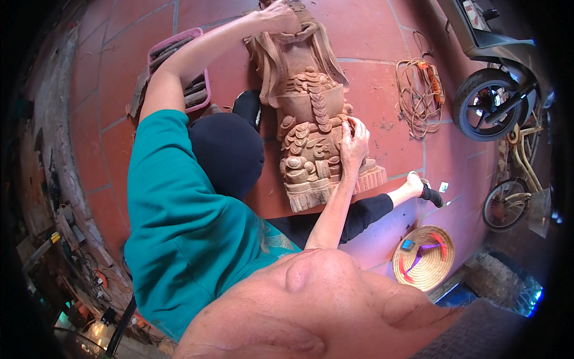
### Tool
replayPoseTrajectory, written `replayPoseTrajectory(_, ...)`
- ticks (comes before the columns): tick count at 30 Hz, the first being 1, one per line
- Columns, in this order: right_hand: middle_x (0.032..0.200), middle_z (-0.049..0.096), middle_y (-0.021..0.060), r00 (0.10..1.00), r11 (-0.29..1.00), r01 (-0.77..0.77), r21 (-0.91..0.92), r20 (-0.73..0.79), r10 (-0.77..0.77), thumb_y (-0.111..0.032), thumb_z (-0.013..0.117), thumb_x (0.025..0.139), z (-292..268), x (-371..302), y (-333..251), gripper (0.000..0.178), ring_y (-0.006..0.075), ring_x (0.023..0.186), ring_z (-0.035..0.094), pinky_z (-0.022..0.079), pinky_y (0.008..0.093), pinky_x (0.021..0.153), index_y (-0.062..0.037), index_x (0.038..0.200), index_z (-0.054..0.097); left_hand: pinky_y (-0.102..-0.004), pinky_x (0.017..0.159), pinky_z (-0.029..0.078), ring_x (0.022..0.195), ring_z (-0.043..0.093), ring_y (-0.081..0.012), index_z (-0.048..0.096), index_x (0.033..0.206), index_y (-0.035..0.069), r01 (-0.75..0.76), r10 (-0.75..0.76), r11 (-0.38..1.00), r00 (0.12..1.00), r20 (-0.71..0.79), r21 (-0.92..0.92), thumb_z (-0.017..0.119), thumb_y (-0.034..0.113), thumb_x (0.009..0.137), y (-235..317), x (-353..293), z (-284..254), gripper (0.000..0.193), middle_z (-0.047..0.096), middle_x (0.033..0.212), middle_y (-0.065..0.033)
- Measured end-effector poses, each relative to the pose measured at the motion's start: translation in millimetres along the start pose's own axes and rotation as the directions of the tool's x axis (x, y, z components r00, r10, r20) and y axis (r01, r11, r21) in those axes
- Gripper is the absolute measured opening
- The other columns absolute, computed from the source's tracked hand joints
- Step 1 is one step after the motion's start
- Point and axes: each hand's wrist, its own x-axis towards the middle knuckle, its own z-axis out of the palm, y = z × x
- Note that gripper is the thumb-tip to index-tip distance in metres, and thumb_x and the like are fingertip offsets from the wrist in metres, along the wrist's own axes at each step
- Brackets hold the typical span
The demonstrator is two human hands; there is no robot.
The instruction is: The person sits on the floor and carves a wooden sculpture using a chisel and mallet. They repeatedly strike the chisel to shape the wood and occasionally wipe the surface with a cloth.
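Observation:
A carved wooden statue [308, 99] lies on the red tile floor in front of me, covered with coin strings, ingots and draped folds. My left hand [280, 17] is at its far end, at the top edge of the view. Its fingers are closed, and what they hold, if anything, is hidden. My right hand [355, 140] touches the right side of the carving, near the heaped coins. There the thumb and fingers are drawn together in a pinch. Anything between them is too small to make out.
To the left, a pink plastic basket [207, 90] holds several dark stick-like pieces. A coiled orange cable [412, 102] with a power strip [431, 82] lies right of the statue. Beyond are a motorbike wheel [487, 105] and a bicycle [508, 203]. A straw hat [439, 269] rests nearer me. My knee [227, 152] is beside the carving.

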Motion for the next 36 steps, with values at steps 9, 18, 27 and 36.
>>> replayPoseTrajectory(9, 0.118, 0.066, 0.0077, 1.000, 0.999, 0.005, -0.053, 0.012, -0.005, -0.023, 0.067, 0.094, 1, 1, -3, 0.027, 0.0299, 0.115, 0.056, 0.046, 0.0416, 0.099, -0.0080, 0.116, 0.066, -0.0461, 0.082, 0.045, 0.088, 0.069, -0.0298, 0.069, 0.094, 0.007, 0.065, -0.065, 0.993, 0.998, -0.004, 0.098, 0.064, 0.015, 0.085, -9, -29, -21, 0.013, 0.071, 0.081, -0.0137)
replayPoseTrajectory(18, 0.117, 0.066, 0.0082, 0.999, 0.997, 0.037, -0.072, -0.011, -0.038, -0.024, 0.066, 0.095, 0, 3, 2, 0.026, 0.0302, 0.114, 0.057, 0.046, 0.0417, 0.098, -0.0077, 0.115, 0.067, -0.0475, 0.084, 0.044, 0.090, 0.066, -0.0357, 0.057, 0.091, -0.001, 0.061, -0.013, 0.988, 0.946, -0.325, 0.139, 0.062, 0.005, 0.080, 38, -45, 11, 0.014, 0.067, 0.079, -0.0184)
replayPoseTrajectory(27, 0.116, 0.066, 0.0080, 1.000, 0.998, 0.019, -0.055, -0.003, -0.019, -0.023, 0.066, 0.095, 0, 1, -3, 0.025, 0.0299, 0.113, 0.057, 0.046, 0.0417, 0.098, -0.0078, 0.115, 0.067, -0.0370, 0.083, 0.055, 0.092, 0.072, -0.0268, 0.070, 0.102, 0.004, 0.261, -0.517, 0.787, 0.774, -0.367, -0.559, 0.067, 0.021, 0.093, 11, -32, 7, 0.019, 0.074, 0.095, -0.0135)
replayPoseTrajectory(36, 0.116, 0.066, 0.0086, 1.000, 0.998, 0.024, -0.065, 0.000, -0.024, -0.022, 0.065, 0.095, 0, 0, -1, 0.025, 0.0302, 0.113, 0.057, 0.045, 0.0420, 0.099, -0.0072, 0.115, 0.066, -0.0476, 0.083, 0.049, 0.092, 0.068, -0.0344, 0.070, 0.093, 0.008, 0.270, -0.321, 0.946, 0.860, -0.397, -0.179, 0.067, 0.016, 0.083, 27, -42, 8, 0.014, 0.072, 0.089, -0.0155)
